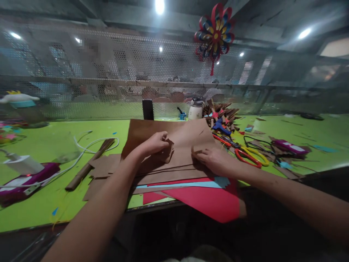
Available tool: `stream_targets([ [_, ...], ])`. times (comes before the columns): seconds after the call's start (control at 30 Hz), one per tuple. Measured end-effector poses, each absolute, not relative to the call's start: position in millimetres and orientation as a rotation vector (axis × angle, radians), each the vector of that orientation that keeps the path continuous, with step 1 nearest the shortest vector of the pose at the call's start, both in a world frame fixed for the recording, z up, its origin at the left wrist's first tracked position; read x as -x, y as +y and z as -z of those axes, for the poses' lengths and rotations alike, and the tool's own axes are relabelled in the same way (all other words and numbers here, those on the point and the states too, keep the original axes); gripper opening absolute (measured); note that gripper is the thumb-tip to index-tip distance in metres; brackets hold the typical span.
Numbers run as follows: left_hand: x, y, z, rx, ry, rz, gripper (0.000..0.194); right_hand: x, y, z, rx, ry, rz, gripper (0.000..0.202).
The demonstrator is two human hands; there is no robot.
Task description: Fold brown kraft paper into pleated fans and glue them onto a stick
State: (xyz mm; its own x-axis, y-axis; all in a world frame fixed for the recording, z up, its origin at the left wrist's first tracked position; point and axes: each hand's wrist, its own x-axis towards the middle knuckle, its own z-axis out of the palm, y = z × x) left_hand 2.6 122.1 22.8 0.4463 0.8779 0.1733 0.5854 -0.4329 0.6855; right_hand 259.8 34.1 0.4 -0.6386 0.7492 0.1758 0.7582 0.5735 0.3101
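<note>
head view: the brown paper (188,136) lies mid-table (321,134), on the near side, partly over red paper (209,202). the left hand (156,143) pinches a small brown piece (168,154); i cannot tell whether the right hand (214,160) grips or only touches. the sheet looks light, bendy, easily creased, best held by its edges.

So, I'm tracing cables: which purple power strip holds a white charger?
The far-left power strip, with the white charger seated on it; the far-right power strip shows none.
</note>
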Motion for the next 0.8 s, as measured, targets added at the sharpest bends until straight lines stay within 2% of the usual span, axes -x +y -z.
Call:
stream_targets([
  [0.07,-3,125,-18,-2.223,1.232,-0.764,0.018,-255,38,0,1.299,-2.846,0.556,0.023],
  [0.13,-3,127,-13,-2.319,1.203,-0.790,0.034,-252,40,1,1.312,-2.868,0.559,0.024],
  [0.2,-4,127,-11,-2.414,1.174,-0.748,0.053,-250,43,1,1.319,-2.877,0.556,0.022],
  [0.27,-7,121,-12,-2.500,1.191,-0.643,0.060,-251,45,-1,1.305,-2.895,0.546,0.019],
  [0.47,-18,99,-16,-2.808,1.246,-0.399,0.023,-253,52,-13,1.240,-3.022,0.489,0.017],
  [0.8,-16,98,-20,-2.967,1.502,-0.092,0.020,-254,66,-14,1.328,-2.978,0.482,0.019],
])
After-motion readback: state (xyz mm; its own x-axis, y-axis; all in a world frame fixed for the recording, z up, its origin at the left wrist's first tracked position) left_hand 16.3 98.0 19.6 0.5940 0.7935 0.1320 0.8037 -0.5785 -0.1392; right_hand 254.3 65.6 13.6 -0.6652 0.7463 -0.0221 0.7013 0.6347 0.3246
